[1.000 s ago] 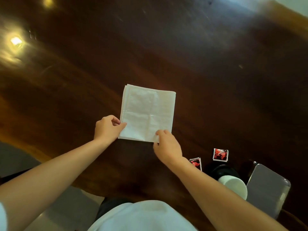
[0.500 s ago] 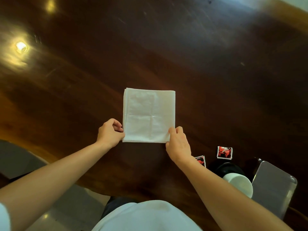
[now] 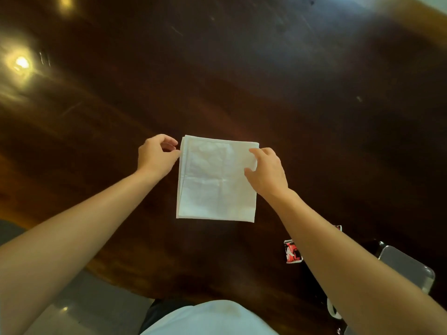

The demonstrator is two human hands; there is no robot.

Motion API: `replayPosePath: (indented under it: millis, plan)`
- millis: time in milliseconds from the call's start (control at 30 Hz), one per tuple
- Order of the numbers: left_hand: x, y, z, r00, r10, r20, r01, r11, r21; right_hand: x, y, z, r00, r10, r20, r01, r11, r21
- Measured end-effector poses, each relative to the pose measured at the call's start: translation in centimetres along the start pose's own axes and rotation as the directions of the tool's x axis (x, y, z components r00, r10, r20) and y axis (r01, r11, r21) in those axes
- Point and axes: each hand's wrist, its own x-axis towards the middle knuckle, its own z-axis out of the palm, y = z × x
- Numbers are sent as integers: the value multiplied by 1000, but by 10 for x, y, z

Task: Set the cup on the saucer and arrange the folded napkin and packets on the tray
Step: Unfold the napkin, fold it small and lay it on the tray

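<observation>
A white folded napkin (image 3: 215,182) lies flat on the dark wooden table (image 3: 266,81). My left hand (image 3: 156,155) is at its far left corner, thumb and fingers pinched at the edge. My right hand (image 3: 267,172) covers the far right corner, fingers and thumb on the napkin. A red and white packet (image 3: 292,255) lies to the right of the napkin, near my right forearm. Only a sliver of a second packet (image 3: 339,228) peeks out behind that arm. The grey tray (image 3: 406,267) sits at the lower right. Of the white cup (image 3: 333,310), only a small part shows under my forearm.
The table's near edge runs below the napkin, with grey floor (image 3: 92,305) beyond it at the lower left. My light shirt (image 3: 208,320) fills the bottom centre. Lamp reflections glare on the wood at the far left.
Both hands have moved from the napkin's near corners up to its far corners. The napkin now lies square to me. My right arm now covers the cup and one packet.
</observation>
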Motion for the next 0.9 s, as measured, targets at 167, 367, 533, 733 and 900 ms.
replayPosePath:
  millis: [167,367,533,733,900]
  plan:
    - [3,12,20,948,285,144,-308,934,178,29,-7,2,994,-113,-14,109,980,-166]
    - [10,7,28,935,311,171,-349,892,288,42,-4,9,988,-136,-78,121,977,-175]
    - [9,10,29,942,304,144,-334,898,288,38,-2,8,978,-161,-131,149,984,-93]
    - [10,15,31,961,254,108,-272,938,215,39,-3,5,976,-215,-25,213,974,-77]
    - [8,18,34,965,236,115,-259,925,278,41,-9,7,964,-249,90,258,961,-104]
